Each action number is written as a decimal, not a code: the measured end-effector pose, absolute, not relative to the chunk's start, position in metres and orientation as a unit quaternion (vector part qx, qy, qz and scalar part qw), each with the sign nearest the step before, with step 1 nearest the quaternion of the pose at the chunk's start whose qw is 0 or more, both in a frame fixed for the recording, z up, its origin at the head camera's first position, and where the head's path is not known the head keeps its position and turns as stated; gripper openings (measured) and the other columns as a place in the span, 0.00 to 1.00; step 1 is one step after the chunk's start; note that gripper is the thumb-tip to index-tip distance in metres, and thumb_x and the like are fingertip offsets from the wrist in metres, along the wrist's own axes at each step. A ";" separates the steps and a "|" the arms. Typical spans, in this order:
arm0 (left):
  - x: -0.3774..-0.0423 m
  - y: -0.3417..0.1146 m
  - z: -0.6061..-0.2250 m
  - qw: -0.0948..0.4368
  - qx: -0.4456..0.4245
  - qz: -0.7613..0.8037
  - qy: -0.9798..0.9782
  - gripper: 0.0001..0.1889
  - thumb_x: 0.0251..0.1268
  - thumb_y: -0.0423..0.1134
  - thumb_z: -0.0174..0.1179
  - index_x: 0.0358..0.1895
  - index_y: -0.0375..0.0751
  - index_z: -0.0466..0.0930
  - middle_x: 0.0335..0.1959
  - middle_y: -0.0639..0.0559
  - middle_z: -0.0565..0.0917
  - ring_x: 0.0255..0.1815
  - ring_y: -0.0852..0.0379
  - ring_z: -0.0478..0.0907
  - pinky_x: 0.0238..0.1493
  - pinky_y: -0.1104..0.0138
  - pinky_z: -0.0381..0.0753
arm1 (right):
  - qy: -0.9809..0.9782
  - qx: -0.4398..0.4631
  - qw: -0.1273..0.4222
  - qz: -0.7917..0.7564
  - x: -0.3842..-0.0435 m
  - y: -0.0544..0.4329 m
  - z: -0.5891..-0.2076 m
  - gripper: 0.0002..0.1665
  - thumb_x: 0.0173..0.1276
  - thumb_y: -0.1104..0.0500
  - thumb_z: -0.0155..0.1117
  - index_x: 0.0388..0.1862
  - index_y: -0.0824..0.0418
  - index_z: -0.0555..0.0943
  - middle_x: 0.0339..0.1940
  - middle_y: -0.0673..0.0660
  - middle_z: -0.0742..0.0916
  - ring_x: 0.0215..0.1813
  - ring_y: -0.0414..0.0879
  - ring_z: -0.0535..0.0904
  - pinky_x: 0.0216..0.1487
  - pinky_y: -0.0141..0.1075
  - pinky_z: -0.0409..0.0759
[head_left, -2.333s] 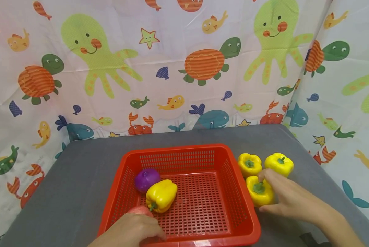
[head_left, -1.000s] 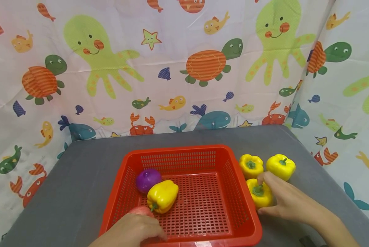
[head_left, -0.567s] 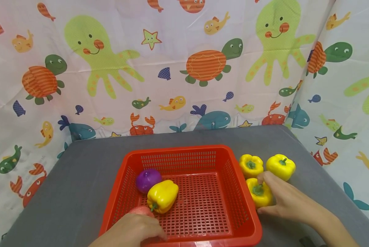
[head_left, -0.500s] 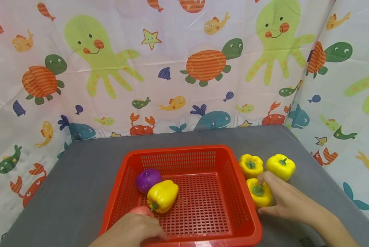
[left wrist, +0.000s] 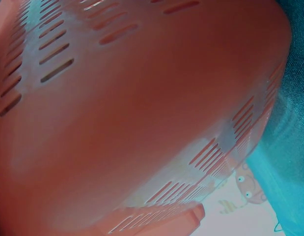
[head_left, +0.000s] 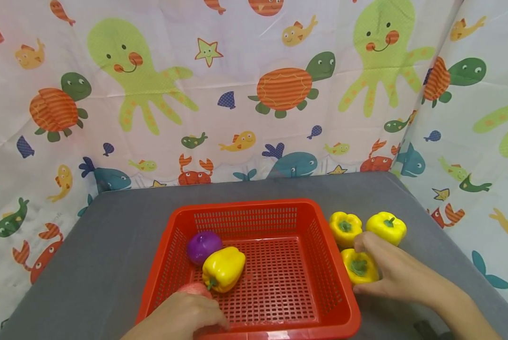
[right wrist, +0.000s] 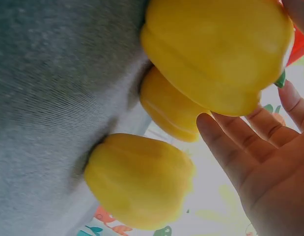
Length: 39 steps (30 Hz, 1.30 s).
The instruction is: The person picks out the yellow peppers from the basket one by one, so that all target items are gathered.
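Note:
My right hand [head_left: 400,271] is around the nearest yellow bell pepper [head_left: 359,267], just right of the red plastic basket [head_left: 309,208]. The thumb is on its near side, the fingers on its far side. In the right wrist view, that pepper [right wrist: 215,54] fills the top and the fingertips [right wrist: 206,123] meet its edge. My left hand [head_left: 182,314] grips the basket's near-left rim, fingers bent over inside. The left wrist view shows only the basket's outer wall [left wrist: 142,98]. Inside the basket lie a purple onion-shaped vegetable [head_left: 204,248], a yellow bell pepper [head_left: 224,269] and a pinkish round thing [head_left: 196,289], partly hidden by my hand.
Two more yellow bell peppers stand behind the right hand: one [head_left: 345,228] against the basket's side, one [head_left: 386,226] farther right. The grey table [head_left: 109,255] ends at a curtain [head_left: 237,94] printed with sea animals.
The pepper at my right hand has shifted slightly right and toward me, away from the pepper behind it. The left hand and basket have stayed put.

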<state>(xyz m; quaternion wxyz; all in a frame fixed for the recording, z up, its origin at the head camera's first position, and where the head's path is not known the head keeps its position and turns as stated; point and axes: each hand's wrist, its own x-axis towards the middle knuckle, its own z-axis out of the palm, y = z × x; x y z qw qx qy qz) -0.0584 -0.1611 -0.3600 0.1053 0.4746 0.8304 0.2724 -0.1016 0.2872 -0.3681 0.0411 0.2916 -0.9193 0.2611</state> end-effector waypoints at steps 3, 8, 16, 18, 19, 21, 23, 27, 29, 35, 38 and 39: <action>-0.058 -0.162 -0.360 0.095 0.478 0.273 0.830 0.18 0.68 0.61 0.59 0.45 0.53 0.87 0.39 0.73 0.82 0.39 0.77 0.75 0.45 0.76 0.76 | -0.920 0.294 0.033 0.256 -0.103 0.286 -0.363 0.40 0.48 0.31 0.78 0.50 0.48 0.70 0.42 0.41 0.78 0.46 0.38 0.74 0.41 0.33 0.81; -0.057 -0.162 -0.360 0.089 0.479 0.271 0.831 0.18 0.68 0.61 0.60 0.45 0.53 0.87 0.39 0.73 0.82 0.39 0.76 0.76 0.45 0.75 0.76 | -0.917 0.296 0.032 0.264 -0.105 0.287 -0.355 0.40 0.46 0.33 0.80 0.50 0.46 0.71 0.42 0.41 0.78 0.46 0.38 0.74 0.42 0.34 0.81; -0.058 -0.163 -0.360 0.092 0.482 0.264 0.830 0.19 0.68 0.61 0.59 0.45 0.52 0.87 0.40 0.72 0.82 0.40 0.76 0.76 0.46 0.75 0.77 | -0.918 0.317 0.060 0.231 -0.111 0.285 -0.336 0.35 0.50 0.37 0.80 0.52 0.42 0.72 0.48 0.39 0.78 0.50 0.37 0.73 0.45 0.37 0.82; -0.058 -0.163 -0.360 0.091 0.483 0.261 0.831 0.19 0.68 0.61 0.59 0.46 0.52 0.87 0.41 0.72 0.82 0.41 0.76 0.76 0.46 0.74 0.77 | -0.916 0.326 0.063 0.226 -0.113 0.283 -0.330 0.33 0.55 0.37 0.78 0.54 0.45 0.74 0.51 0.41 0.79 0.51 0.39 0.73 0.45 0.38 0.82; -0.058 -0.163 -0.360 0.089 0.483 0.259 0.831 0.19 0.68 0.61 0.59 0.46 0.51 0.87 0.41 0.72 0.82 0.41 0.76 0.76 0.46 0.73 0.77 | -0.915 0.329 0.064 0.224 -0.114 0.281 -0.327 0.33 0.56 0.37 0.76 0.56 0.46 0.75 0.53 0.41 0.79 0.52 0.39 0.74 0.45 0.39 0.83; -0.058 -0.163 -0.360 0.089 0.482 0.257 0.833 0.20 0.68 0.62 0.59 0.46 0.52 0.87 0.42 0.72 0.82 0.42 0.76 0.76 0.47 0.72 0.77 | -0.912 0.337 0.061 0.224 -0.116 0.276 -0.322 0.32 0.59 0.36 0.74 0.57 0.47 0.76 0.55 0.42 0.79 0.53 0.41 0.75 0.45 0.39 0.83; -0.058 -0.163 -0.361 0.086 0.482 0.257 0.833 0.20 0.68 0.62 0.59 0.46 0.52 0.87 0.42 0.72 0.82 0.42 0.75 0.76 0.47 0.71 0.77 | -0.908 0.347 0.058 0.226 -0.118 0.270 -0.318 0.31 0.60 0.36 0.73 0.57 0.47 0.78 0.56 0.42 0.79 0.55 0.41 0.75 0.45 0.40 0.83; -0.057 -0.164 -0.362 0.076 0.485 0.258 0.832 0.19 0.68 0.62 0.59 0.46 0.52 0.87 0.42 0.72 0.82 0.42 0.76 0.76 0.47 0.71 0.77 | -0.905 0.367 0.052 0.211 -0.123 0.256 -0.309 0.30 0.61 0.35 0.71 0.58 0.46 0.79 0.58 0.42 0.78 0.57 0.40 0.74 0.46 0.41 0.83; -0.058 -0.164 -0.362 0.075 0.486 0.260 0.831 0.19 0.67 0.61 0.59 0.46 0.52 0.87 0.42 0.72 0.82 0.42 0.76 0.76 0.47 0.72 0.77 | -0.904 0.377 0.053 0.197 -0.126 0.248 -0.305 0.30 0.61 0.34 0.70 0.57 0.45 0.79 0.59 0.43 0.79 0.58 0.40 0.74 0.47 0.41 0.83; -0.058 -0.164 -0.363 0.071 0.490 0.262 0.828 0.18 0.69 0.60 0.59 0.46 0.52 0.87 0.41 0.71 0.82 0.42 0.76 0.76 0.47 0.73 0.77 | -0.895 0.414 0.053 0.156 -0.132 0.226 -0.293 0.29 0.64 0.34 0.68 0.56 0.47 0.79 0.61 0.46 0.79 0.60 0.42 0.74 0.51 0.44 0.82; -0.058 -0.164 -0.363 0.074 0.490 0.268 0.826 0.18 0.69 0.60 0.59 0.46 0.52 0.87 0.41 0.72 0.82 0.41 0.76 0.76 0.46 0.74 0.76 | -0.886 0.438 0.049 0.145 -0.134 0.215 -0.289 0.27 0.66 0.35 0.67 0.56 0.48 0.79 0.61 0.47 0.78 0.60 0.44 0.74 0.52 0.46 0.81; -0.058 -0.164 -0.363 0.074 0.490 0.269 0.826 0.17 0.69 0.60 0.59 0.46 0.52 0.87 0.40 0.72 0.82 0.41 0.76 0.75 0.46 0.75 0.76 | -0.882 0.446 0.046 0.144 -0.135 0.211 -0.288 0.26 0.66 0.36 0.67 0.56 0.48 0.78 0.61 0.47 0.78 0.60 0.44 0.74 0.53 0.46 0.81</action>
